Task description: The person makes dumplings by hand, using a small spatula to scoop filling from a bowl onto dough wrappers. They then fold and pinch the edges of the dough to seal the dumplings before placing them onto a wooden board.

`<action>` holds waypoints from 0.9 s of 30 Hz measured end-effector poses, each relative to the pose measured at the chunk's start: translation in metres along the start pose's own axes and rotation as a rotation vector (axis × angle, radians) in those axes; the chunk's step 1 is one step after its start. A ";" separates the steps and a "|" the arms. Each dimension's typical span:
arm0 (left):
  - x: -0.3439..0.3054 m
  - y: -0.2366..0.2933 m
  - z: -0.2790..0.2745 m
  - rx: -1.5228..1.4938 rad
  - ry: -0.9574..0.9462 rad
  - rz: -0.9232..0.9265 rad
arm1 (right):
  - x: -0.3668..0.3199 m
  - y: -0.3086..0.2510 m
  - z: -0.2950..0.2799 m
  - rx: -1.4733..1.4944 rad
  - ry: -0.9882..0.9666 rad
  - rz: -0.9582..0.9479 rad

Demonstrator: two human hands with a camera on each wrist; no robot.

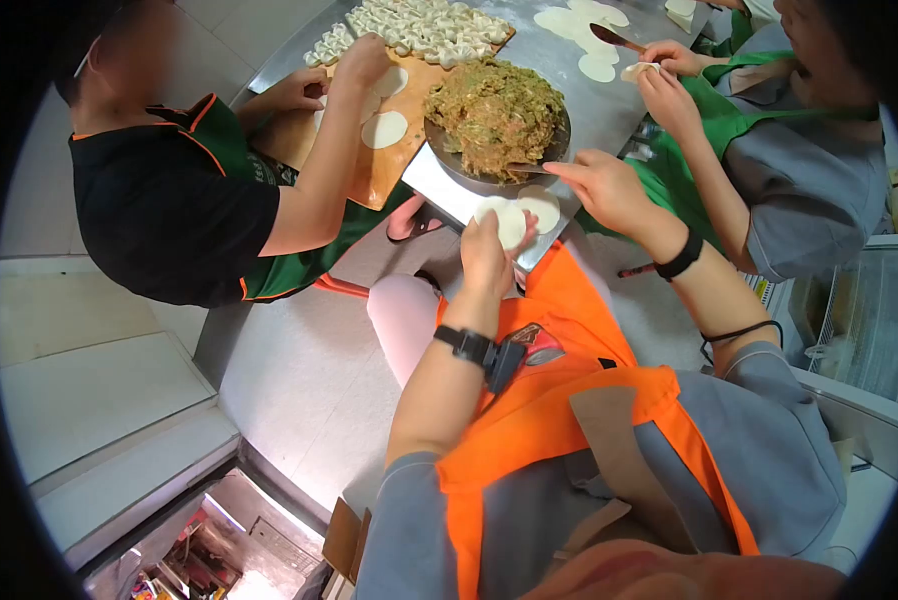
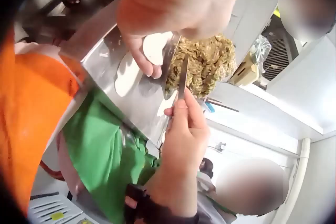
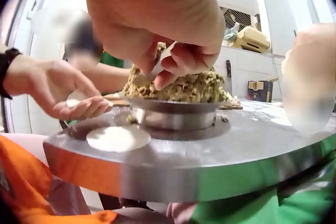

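My left hand (image 1: 484, 260) holds a round white dumpling wrapper (image 1: 511, 226) beside the table's near edge, its thumb over the dough and its fingers beneath. With my right hand (image 1: 609, 190) I grip a narrow flat spatula (image 2: 184, 74), its blade in the mound of greenish-brown filling (image 1: 494, 110). That mound is heaped high in a round metal bowl (image 3: 173, 118). Another wrapper (image 1: 540, 207) lies on the table just in front of the bowl. In the right wrist view, my right hand hides much of the spatula.
On the left, a person works over a wooden board (image 1: 394, 165) with wrappers and rows of folded dumplings (image 1: 409, 30). Across to the right, another person holds a wrapper (image 1: 639, 71) and a brown spatula (image 1: 614, 38). More wrappers (image 1: 574, 22) lie on the metal table (image 1: 609, 105).
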State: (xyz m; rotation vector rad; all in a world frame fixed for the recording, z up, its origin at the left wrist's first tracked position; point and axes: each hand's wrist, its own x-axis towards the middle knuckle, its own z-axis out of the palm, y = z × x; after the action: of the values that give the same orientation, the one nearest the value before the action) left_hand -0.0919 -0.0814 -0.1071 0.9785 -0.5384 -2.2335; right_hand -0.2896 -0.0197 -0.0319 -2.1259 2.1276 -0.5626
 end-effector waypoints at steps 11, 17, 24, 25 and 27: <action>0.022 0.039 0.041 0.109 0.105 -0.097 | -0.007 -0.017 0.033 0.285 -0.050 0.027; 0.027 0.035 0.023 0.120 0.114 -0.033 | -0.014 -0.014 0.016 0.187 0.043 -0.020; 0.028 0.026 0.040 0.028 0.030 -0.153 | 0.003 0.010 0.011 0.106 -0.090 0.015; 0.028 0.024 0.037 0.037 0.042 -0.145 | 0.002 0.012 0.014 0.183 -0.114 0.022; 0.024 0.025 0.040 0.057 0.063 -0.126 | -0.003 0.010 0.019 0.333 -0.222 0.119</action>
State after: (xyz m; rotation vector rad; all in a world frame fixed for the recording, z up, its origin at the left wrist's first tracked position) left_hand -0.1254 -0.1119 -0.0788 1.1364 -0.5281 -2.2997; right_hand -0.2933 -0.0204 -0.0531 -1.7818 1.8748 -0.5891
